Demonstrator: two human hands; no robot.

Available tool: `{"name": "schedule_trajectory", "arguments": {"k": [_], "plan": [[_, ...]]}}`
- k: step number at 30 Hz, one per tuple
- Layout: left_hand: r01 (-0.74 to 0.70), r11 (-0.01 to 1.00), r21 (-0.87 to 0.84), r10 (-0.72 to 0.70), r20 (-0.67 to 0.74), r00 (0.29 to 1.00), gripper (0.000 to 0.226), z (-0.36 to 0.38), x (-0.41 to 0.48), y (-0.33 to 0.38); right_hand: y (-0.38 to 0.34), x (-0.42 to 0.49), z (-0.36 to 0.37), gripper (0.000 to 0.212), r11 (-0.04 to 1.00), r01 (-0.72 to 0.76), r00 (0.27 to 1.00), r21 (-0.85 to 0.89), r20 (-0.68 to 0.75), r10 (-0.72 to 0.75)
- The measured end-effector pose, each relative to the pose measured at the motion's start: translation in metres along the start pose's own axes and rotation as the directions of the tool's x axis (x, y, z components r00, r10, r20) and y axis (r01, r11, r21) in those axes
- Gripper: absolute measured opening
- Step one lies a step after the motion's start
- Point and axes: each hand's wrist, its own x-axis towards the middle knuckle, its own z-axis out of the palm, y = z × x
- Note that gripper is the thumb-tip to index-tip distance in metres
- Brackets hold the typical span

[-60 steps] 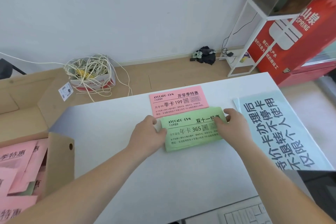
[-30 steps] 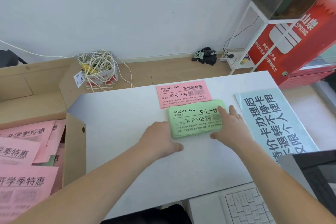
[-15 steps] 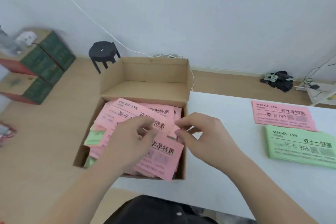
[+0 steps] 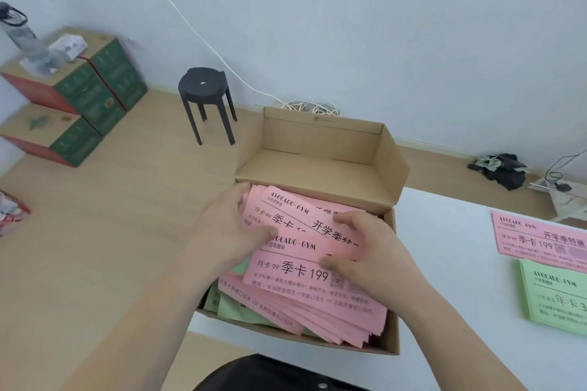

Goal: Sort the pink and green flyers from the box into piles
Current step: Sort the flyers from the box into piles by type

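White tabletop [image 4: 451,295] fills the lower right of the frame. The brown box [image 4: 320,149] sits at its left edge, mid-frame, full of pink flyers [image 4: 305,267] over green ones. The pink pile [image 4: 540,240] and green pile [image 4: 552,295] wait far right. Left hand [image 4: 228,228] and right hand [image 4: 371,251] press flat on the flyers; neither grip looks closed yet. Best to pinch only pink sheets and lift them level.

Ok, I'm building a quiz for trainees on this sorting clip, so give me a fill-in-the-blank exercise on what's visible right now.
1. Both hands, left hand and right hand, rest on ____ flyers in the cardboard box.
2. On the table, the green pile lies nearer the person than the ____ pile.
3. The stool on the floor behind the box is ____ in colour.

Missing words: pink; pink; black
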Motion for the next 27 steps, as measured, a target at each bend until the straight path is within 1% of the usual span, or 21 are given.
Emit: {"name": "schedule_trajectory", "arguments": {"k": [1, 3, 4, 5, 6, 8, 9, 10, 11, 13, 14, 15, 16, 18, 19, 20, 22, 23, 24, 25, 27], "plan": [[-0.005, 0.999, -0.036, 0.005, 0.000, 1.000, 0.065, -0.003, 0.002, -0.002, -0.003, 0.000, 0.000, 0.077, 0.999, -0.028, 0.999, 0.023, -0.024, 0.028], [-0.046, 0.997, -0.055, 0.047, 0.004, 0.999, 0.084, -0.006, 0.004, -0.009, -0.009, 0.000, -0.002, 0.080, 0.997, -0.062, 0.997, 0.038, -0.050, 0.064], [-0.065, 0.995, -0.075, 0.067, 0.020, 0.998, 0.088, -0.006, 0.003, -0.013, -0.013, 0.000, -0.003, 0.077, 0.998, -0.066, 0.997, 0.022, -0.048, 0.067], [-0.070, 0.992, -0.109, 0.075, 0.044, 0.996, 0.088, -0.005, 0.003, -0.018, -0.015, 0.001, -0.003, 0.069, 0.997, -0.068, 0.997, 0.026, -0.036, 0.069], [-0.067, 0.987, -0.146, 0.078, 0.067, 0.995, 0.088, -0.006, 0.000, -0.018, -0.017, 0.001, -0.006, 0.057, 0.995, -0.079, 0.997, 0.062, -0.013, 0.080], [-0.069, 0.973, -0.220, 0.083, 0.057, 0.995, 0.098, -0.004, 0.000, -0.021, -0.021, 0.004, -0.015, 0.024, 0.983, -0.094, 0.995, 0.158, 0.046, 0.087], [-0.076, 0.960, -0.269, 0.094, 0.058, 0.994, 0.102, -0.005, -0.001, -0.019, -0.023, 0.005, -0.022, 0.011, 0.979, -0.096, 0.994, 0.179, 0.060, 0.086], [-0.078, 0.947, -0.311, 0.102, 0.059, 0.993, 0.102, -0.009, -0.001, -0.016, -0.024, 0.006, -0.032, 0.008, 0.978, -0.085, 0.996, 0.191, 0.055, 0.076], [-0.086, 0.932, -0.352, 0.107, 0.042, 0.993, 0.095, -0.013, 0.001, -0.013, -0.026, 0.007, -0.044, 0.010, 0.978, -0.069, 0.997, 0.198, 0.033, 0.064], [-0.102, 0.921, -0.376, 0.082, -0.069, 0.994, 0.072, -0.023, 0.008, -0.011, -0.027, 0.011, -0.069, 0.015, 0.988, -0.034, 0.999, 0.151, -0.024, 0.038], [-0.106, 0.929, -0.355, 0.062, -0.132, 0.989, 0.062, -0.026, 0.012, -0.012, -0.026, 0.014, -0.081, 0.016, 0.992, -0.018, 0.999, 0.122, -0.045, 0.024], [-0.095, 0.947, -0.308, 0.047, -0.160, 0.986, 0.055, -0.029, 0.015, -0.013, -0.026, 0.017, -0.090, 0.015, 0.995, -0.004, 0.998, 0.102, -0.056, 0.010], [-0.062, 0.968, -0.242, 0.031, -0.130, 0.991, 0.050, -0.029, 0.016, -0.015, -0.025, 0.020, -0.096, 0.013, 0.996, 0.010, 0.999, 0.085, -0.047, -0.006], [-0.015, 0.991, -0.132, 0.018, 0.023, 1.000, 0.048, -0.023, 0.015, -0.022, -0.023, 0.026, -0.102, 0.011, 0.996, 0.042, 0.999, 0.072, 0.001, -0.043], [-0.011, 0.996, -0.092, 0.020, 0.095, 0.995, 0.054, -0.019, 0.013, -0.026, -0.022, 0.028, -0.103, 0.009, 0.993, 0.070, 0.997, 0.093, 0.033, -0.073], [-0.015, 0.998, -0.063, 0.024, 0.145, 0.989, 0.068, -0.015, 0.011, -0.030, -0.024, 0.031, -0.105, 0.008, 0.987, 0.092, 0.992, 0.128, 0.077, -0.102], [-0.042, 0.998, -0.039, 0.048, 0.158, 0.986, 0.095, -0.013, 0.010, -0.037, -0.029, 0.040, -0.105, 0.008, 0.978, 0.098, 0.974, 0.186, 0.185, -0.133], [-0.075, 0.997, -0.034, 0.079, 0.144, 0.986, 0.101, -0.013, 0.010, -0.039, -0.031, 0.047, -0.100, 0.009, 0.982, 0.075, 0.963, 0.175, 0.245, -0.117], [-0.113, 0.993, -0.021, 0.115, 0.133, 0.984, 0.100, -0.013, 0.012, -0.041, -0.032, 0.055, -0.091, 0.011, 0.991, 0.050, 0.949, 0.124, 0.303, -0.086], [-0.156, 0.988, -0.005, 0.155, 0.127, 0.980, 0.095, -0.013, 0.012, -0.041, -0.031, 0.064, -0.079, 0.013, 0.998, 0.042, 0.936, 0.035, 0.347, -0.052], [-0.214, 0.977, 0.010, 0.211, 0.127, 0.969, 0.084, -0.014, 0.012, -0.043, -0.027, 0.081, -0.051, 0.014, 0.984, 0.069, 0.936, -0.163, 0.353, -0.007]]}}
